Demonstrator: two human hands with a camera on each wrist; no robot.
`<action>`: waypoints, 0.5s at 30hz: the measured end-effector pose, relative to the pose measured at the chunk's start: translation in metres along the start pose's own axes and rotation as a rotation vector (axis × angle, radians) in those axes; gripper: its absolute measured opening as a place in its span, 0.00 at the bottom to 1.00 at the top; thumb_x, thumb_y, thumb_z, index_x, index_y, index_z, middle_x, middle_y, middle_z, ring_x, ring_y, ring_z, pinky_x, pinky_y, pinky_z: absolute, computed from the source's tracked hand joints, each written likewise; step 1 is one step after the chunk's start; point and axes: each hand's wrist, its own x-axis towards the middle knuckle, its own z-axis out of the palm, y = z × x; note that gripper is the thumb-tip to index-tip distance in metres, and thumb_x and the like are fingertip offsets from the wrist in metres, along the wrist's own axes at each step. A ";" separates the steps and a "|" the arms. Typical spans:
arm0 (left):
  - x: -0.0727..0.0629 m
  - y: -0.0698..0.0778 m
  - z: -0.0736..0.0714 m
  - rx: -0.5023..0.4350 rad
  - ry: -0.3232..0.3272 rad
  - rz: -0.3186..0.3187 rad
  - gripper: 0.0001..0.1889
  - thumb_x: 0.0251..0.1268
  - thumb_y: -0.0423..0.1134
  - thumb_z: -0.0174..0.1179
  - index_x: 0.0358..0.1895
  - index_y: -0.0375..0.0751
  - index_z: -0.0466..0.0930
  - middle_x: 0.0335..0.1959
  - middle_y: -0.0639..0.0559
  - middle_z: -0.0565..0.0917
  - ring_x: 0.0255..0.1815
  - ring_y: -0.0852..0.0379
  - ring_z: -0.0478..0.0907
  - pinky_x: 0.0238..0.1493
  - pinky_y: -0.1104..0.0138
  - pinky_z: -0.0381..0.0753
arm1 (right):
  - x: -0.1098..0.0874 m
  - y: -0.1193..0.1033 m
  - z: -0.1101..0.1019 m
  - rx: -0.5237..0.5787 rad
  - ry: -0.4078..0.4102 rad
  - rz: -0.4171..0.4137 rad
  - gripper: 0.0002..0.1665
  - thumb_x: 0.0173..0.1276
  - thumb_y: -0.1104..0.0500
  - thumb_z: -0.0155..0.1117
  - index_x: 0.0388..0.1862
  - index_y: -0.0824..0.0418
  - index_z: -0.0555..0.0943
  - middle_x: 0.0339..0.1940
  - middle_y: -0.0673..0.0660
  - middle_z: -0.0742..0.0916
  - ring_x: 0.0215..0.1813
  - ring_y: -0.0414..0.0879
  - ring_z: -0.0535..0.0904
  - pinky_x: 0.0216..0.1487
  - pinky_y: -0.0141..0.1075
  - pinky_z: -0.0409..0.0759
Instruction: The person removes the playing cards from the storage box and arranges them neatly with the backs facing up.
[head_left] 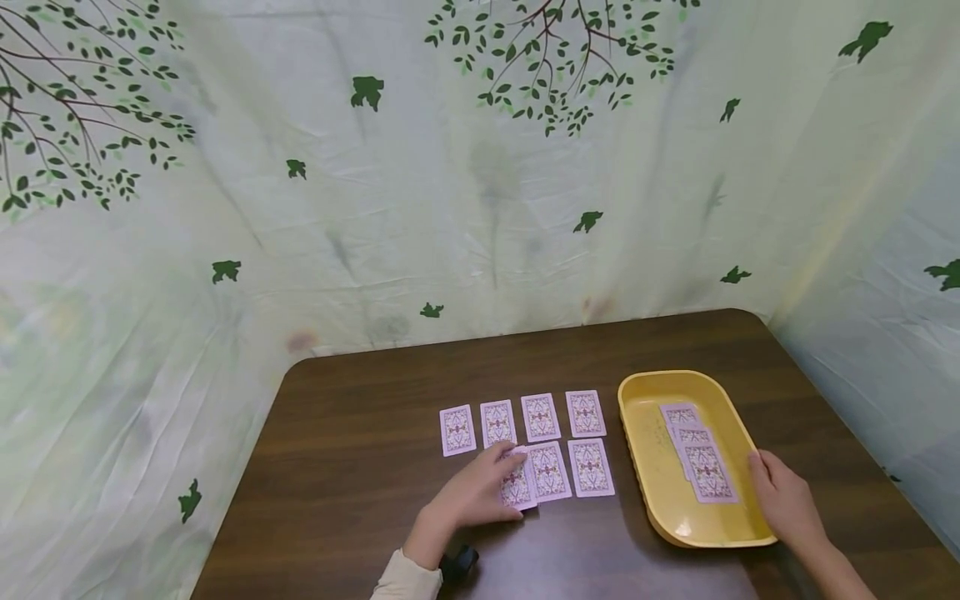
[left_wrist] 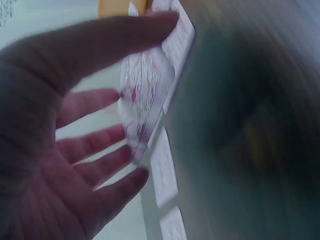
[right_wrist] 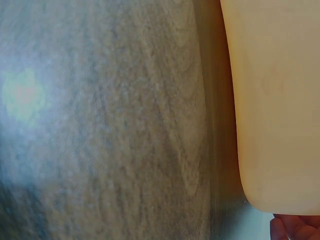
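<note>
Playing cards [head_left: 541,417] lie pattern side up in two rows at the lower centre of the head view. The near row's leftmost one, the held card [head_left: 517,490], is pinched between thumb and fingers of the person's left hand [head_left: 476,487]; the left wrist view, though blurred, shows it tilted there. Its right edge meets or slightly overlaps the neighbouring card [head_left: 551,472], which of the two cannot be told, and that looks like the main hazard: a sideways pull could drag the neighbour along and skew the row. Too much squeeze might bow so thin a card until it springs loose, while a thumb set shallow on the near edge could slip off. The fingers also come close to the far row's second card [head_left: 497,423], so a low sweep might knock it crooked.

At lower right, the right hand [head_left: 787,500] grips the rim of the yellow tray [head_left: 648,425]; its fingers are mostly hidden, so how firm that hold is cannot be told. An uneven tug could tip the tray or slide it across the table [head_left: 352,467], shifting the loose, overlapping tray cards [head_left: 708,473] inside.
</note>
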 end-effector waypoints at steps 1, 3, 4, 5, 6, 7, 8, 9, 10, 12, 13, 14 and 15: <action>-0.003 -0.003 0.000 -0.010 -0.007 -0.005 0.41 0.38 0.50 0.74 0.60 0.38 0.71 0.58 0.40 0.68 0.56 0.50 0.68 0.57 0.63 0.66 | 0.000 0.000 0.000 -0.002 -0.002 0.001 0.26 0.76 0.53 0.34 0.51 0.75 0.69 0.43 0.75 0.77 0.37 0.62 0.74 0.34 0.51 0.71; -0.009 -0.008 0.000 -0.013 -0.016 -0.010 0.41 0.38 0.50 0.74 0.59 0.36 0.71 0.58 0.40 0.68 0.56 0.49 0.68 0.57 0.62 0.66 | 0.000 -0.001 0.000 -0.002 -0.005 0.005 0.27 0.76 0.53 0.34 0.51 0.76 0.69 0.43 0.75 0.77 0.37 0.61 0.74 0.34 0.51 0.71; -0.011 -0.011 0.000 -0.015 -0.018 -0.014 0.41 0.37 0.50 0.74 0.59 0.36 0.71 0.58 0.40 0.68 0.56 0.48 0.68 0.57 0.62 0.66 | 0.000 -0.001 0.000 -0.003 -0.007 0.006 0.27 0.76 0.53 0.34 0.51 0.76 0.69 0.42 0.75 0.77 0.36 0.61 0.74 0.34 0.51 0.71; -0.013 -0.013 0.000 -0.014 -0.019 -0.023 0.41 0.37 0.51 0.74 0.59 0.36 0.71 0.58 0.39 0.68 0.57 0.48 0.68 0.57 0.61 0.66 | 0.000 -0.001 0.000 -0.003 -0.006 0.008 0.27 0.76 0.53 0.34 0.51 0.76 0.69 0.42 0.75 0.77 0.36 0.61 0.74 0.34 0.51 0.71; -0.015 -0.015 0.000 -0.014 -0.018 -0.027 0.41 0.37 0.51 0.74 0.59 0.35 0.71 0.59 0.39 0.69 0.57 0.47 0.68 0.57 0.61 0.66 | 0.000 -0.001 0.000 -0.004 -0.005 0.010 0.27 0.76 0.53 0.34 0.51 0.76 0.69 0.42 0.75 0.77 0.36 0.61 0.74 0.33 0.51 0.71; -0.016 -0.016 0.001 -0.017 -0.017 -0.030 0.41 0.37 0.51 0.74 0.59 0.35 0.71 0.58 0.39 0.69 0.57 0.47 0.69 0.57 0.61 0.66 | 0.000 -0.001 0.000 -0.005 -0.002 0.010 0.27 0.75 0.53 0.34 0.51 0.76 0.69 0.42 0.75 0.77 0.36 0.60 0.74 0.33 0.50 0.71; -0.017 -0.017 0.002 -0.012 -0.020 -0.029 0.41 0.37 0.51 0.74 0.59 0.35 0.72 0.58 0.40 0.69 0.56 0.48 0.69 0.57 0.61 0.66 | 0.000 -0.001 0.000 -0.006 0.002 0.010 0.26 0.75 0.53 0.34 0.51 0.76 0.69 0.42 0.75 0.77 0.36 0.60 0.74 0.33 0.50 0.71; -0.018 -0.018 0.003 -0.012 -0.024 -0.030 0.41 0.38 0.51 0.73 0.59 0.35 0.72 0.58 0.40 0.69 0.56 0.48 0.69 0.57 0.61 0.66 | 0.000 -0.001 0.000 -0.006 0.005 0.009 0.26 0.75 0.53 0.34 0.51 0.76 0.69 0.42 0.75 0.77 0.36 0.60 0.74 0.33 0.50 0.71; -0.019 -0.019 0.004 -0.013 -0.031 -0.035 0.41 0.38 0.51 0.73 0.59 0.35 0.72 0.58 0.41 0.69 0.56 0.49 0.69 0.57 0.62 0.66 | 0.000 -0.001 0.001 -0.007 0.006 0.009 0.26 0.75 0.53 0.34 0.51 0.76 0.69 0.42 0.75 0.77 0.36 0.61 0.74 0.33 0.50 0.71; -0.020 -0.020 0.006 -0.010 -0.040 -0.039 0.40 0.39 0.51 0.73 0.59 0.36 0.72 0.58 0.42 0.69 0.56 0.49 0.69 0.57 0.62 0.66 | 0.000 -0.001 0.001 -0.006 0.007 0.004 0.27 0.75 0.53 0.34 0.51 0.76 0.69 0.43 0.76 0.77 0.37 0.62 0.74 0.34 0.51 0.71; -0.020 -0.020 0.007 -0.008 -0.044 -0.041 0.40 0.39 0.51 0.72 0.59 0.36 0.72 0.58 0.42 0.70 0.56 0.50 0.69 0.57 0.63 0.66 | 0.000 0.000 0.001 -0.004 0.006 0.002 0.27 0.75 0.53 0.34 0.51 0.76 0.69 0.43 0.76 0.77 0.38 0.63 0.74 0.35 0.52 0.71; -0.021 -0.020 0.008 -0.002 -0.047 -0.042 0.40 0.39 0.51 0.72 0.58 0.36 0.72 0.58 0.42 0.70 0.56 0.50 0.69 0.57 0.63 0.66 | -0.001 0.000 0.001 -0.004 0.007 -0.001 0.27 0.75 0.53 0.35 0.52 0.77 0.69 0.44 0.76 0.77 0.38 0.63 0.74 0.35 0.53 0.71; -0.021 -0.020 0.009 0.001 -0.050 -0.045 0.39 0.39 0.52 0.72 0.58 0.36 0.72 0.58 0.42 0.70 0.57 0.50 0.69 0.57 0.63 0.66 | -0.001 0.000 0.001 -0.002 0.006 -0.002 0.27 0.75 0.53 0.34 0.52 0.77 0.69 0.44 0.77 0.77 0.39 0.64 0.74 0.35 0.53 0.70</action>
